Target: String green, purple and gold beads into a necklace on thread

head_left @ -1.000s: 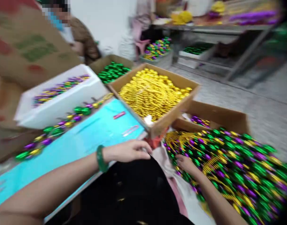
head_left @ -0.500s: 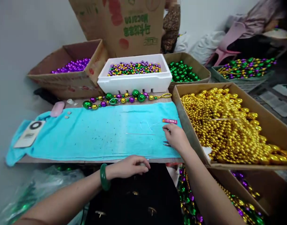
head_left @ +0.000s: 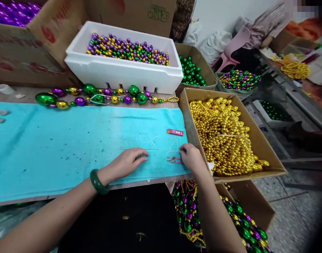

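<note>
Head view, hands first: the right hand (head_left: 192,158) is curled at the handle end of the red snips (head_left: 175,160), and I can't tell whether it's actually gripping anything. The left hand (head_left: 125,163) is loosely bent, a narrow gap between thumb and fingers, nothing visible in it. It's right by the long needle (head_left: 154,149); can't tell if they're touching.

Handling-wise, I'd say snips by the handles only, since the blades point toward the left hand. White thread (head_left: 151,141) lies looped just past the needle, so keeping the wrist off it should avoid tangles. Pinching the needle mid-shaft looks safest.

All that sits on a blue towel (head_left: 71,147), with a pink packet (head_left: 175,132) near the thread. Farther out, a big bead strand (head_left: 142,98) runs along the towel's far edge, well clear of the blades.
</note>
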A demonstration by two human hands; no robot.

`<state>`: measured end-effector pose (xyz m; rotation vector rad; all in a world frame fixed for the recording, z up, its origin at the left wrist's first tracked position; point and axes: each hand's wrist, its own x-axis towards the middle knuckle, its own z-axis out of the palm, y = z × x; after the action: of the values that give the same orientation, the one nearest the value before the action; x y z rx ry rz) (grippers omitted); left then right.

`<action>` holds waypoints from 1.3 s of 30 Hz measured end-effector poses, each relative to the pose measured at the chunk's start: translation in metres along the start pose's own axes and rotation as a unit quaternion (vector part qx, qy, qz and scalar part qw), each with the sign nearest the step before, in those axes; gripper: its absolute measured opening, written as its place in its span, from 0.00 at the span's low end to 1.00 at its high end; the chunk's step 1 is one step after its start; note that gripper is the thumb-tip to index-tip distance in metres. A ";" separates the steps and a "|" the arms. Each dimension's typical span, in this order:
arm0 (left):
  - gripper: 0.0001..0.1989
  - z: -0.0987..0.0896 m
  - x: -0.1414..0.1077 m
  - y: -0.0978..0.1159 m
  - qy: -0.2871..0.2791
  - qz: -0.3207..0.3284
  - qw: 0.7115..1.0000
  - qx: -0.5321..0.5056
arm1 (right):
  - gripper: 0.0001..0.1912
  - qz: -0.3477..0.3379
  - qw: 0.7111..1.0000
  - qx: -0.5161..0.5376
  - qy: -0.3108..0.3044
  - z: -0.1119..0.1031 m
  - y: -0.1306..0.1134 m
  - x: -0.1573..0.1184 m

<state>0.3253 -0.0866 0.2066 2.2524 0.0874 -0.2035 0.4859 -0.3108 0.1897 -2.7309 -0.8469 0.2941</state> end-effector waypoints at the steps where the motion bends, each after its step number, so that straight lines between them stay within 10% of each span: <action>1: 0.14 0.002 0.002 -0.002 -0.005 0.009 1.000 0.009 | 0.08 0.010 1.000 0.001 0.005 0.004 -0.001 -0.001; 23: 0.14 0.003 0.015 -0.010 -0.029 -0.021 0.998 0.058 | 0.06 0.063 0.983 0.144 0.095 -0.010 0.008 -0.035; 32: 0.14 0.003 0.015 -0.012 -0.015 -0.017 0.998 0.060 | 0.08 0.033 0.999 0.024 0.018 0.013 -0.004 -0.009; 39: 0.12 -0.007 0.017 -0.015 0.032 0.001 0.993 0.115 | 0.08 -0.020 0.998 0.066 0.010 -0.021 -0.001 -0.049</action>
<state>0.3410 -0.0712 0.1963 2.4891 0.1010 -0.1452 0.4510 -0.3425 0.2151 -2.5868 -0.8454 0.3043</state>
